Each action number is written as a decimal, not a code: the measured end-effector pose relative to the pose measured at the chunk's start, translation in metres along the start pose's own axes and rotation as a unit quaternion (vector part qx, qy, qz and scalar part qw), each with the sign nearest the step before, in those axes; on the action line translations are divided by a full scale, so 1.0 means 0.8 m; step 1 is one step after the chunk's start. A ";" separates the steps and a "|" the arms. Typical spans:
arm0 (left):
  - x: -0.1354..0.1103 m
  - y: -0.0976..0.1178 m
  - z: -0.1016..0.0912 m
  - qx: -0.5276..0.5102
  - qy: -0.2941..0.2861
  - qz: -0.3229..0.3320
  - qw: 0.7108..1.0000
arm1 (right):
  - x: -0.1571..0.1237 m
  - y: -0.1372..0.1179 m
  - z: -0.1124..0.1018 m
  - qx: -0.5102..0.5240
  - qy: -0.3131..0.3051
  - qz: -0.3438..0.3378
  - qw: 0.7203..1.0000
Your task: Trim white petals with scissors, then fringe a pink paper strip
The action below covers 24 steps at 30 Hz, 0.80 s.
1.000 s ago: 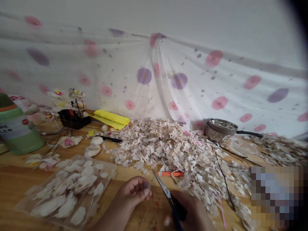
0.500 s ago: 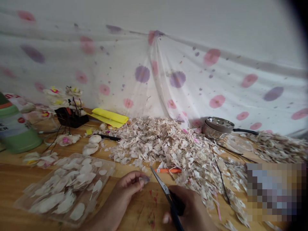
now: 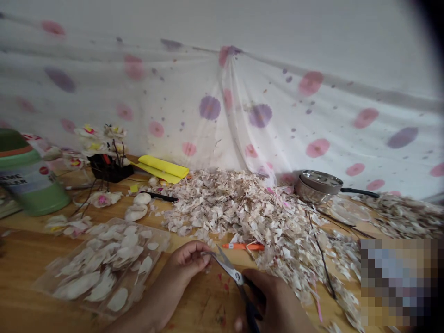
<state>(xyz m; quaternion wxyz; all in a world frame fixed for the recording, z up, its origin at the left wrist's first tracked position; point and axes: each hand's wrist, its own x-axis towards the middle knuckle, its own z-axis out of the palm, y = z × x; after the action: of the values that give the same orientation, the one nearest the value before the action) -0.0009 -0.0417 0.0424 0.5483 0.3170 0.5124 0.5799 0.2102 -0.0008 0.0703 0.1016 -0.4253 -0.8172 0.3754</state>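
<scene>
My left hand [image 3: 187, 266] is closed in a pinch on a small, thin, pale petal [image 3: 210, 254], most of which the fingertips hide. My right hand [image 3: 277, 298] grips dark-handled scissors [image 3: 237, 276] by their loops. The blades are parted and their tips reach the petal at my left fingertips. To the left lies a clear plastic tray [image 3: 152, 259] holding many cut whitish petals [image 3: 102, 286]. Beyond both hands spreads a large heap of pale scraps [image 3: 239, 203], with an orange pen [image 3: 243, 246] at its near edge.
A green tub [image 3: 45, 194] stands at the far left, near a black holder with artificial flowers [image 3: 107, 169]. Folded yellow paper [image 3: 163, 169] lies behind. A metal pan [image 3: 319, 185] sits at the back right, beside a clear lid [image 3: 350, 210] and dark stems [image 3: 321, 256]. A patterned sheet [image 3: 173, 101] covers the wall.
The scissors have moved left and opened wider, bringing their blades to the petal in my left hand. The whole view has shifted slightly to the left.
</scene>
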 end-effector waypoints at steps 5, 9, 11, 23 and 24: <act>0.004 -0.004 -0.003 0.015 -0.006 0.015 1.000 | 0.006 0.006 0.004 -0.029 -0.008 -0.001 1.000; 0.003 -0.005 -0.004 0.027 -0.014 0.019 0.999 | 0.006 0.003 0.007 -0.028 -0.005 0.010 1.000; 0.002 -0.005 -0.002 0.032 -0.010 0.015 0.999 | 0.005 0.003 0.008 -0.031 -0.005 0.004 0.999; -0.002 0.005 0.005 0.049 -0.010 -0.002 0.999 | 0.007 0.008 0.010 -0.046 0.011 -0.013 0.999; -0.001 0.004 0.004 0.051 -0.012 -0.005 0.999 | 0.007 0.007 0.009 -0.046 0.010 -0.011 0.999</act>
<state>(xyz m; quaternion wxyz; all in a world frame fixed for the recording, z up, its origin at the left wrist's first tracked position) 0.0010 -0.0411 0.0467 0.5402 0.3491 0.5361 0.5467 0.2068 0.0020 0.0602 0.0938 -0.4244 -0.8373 0.3317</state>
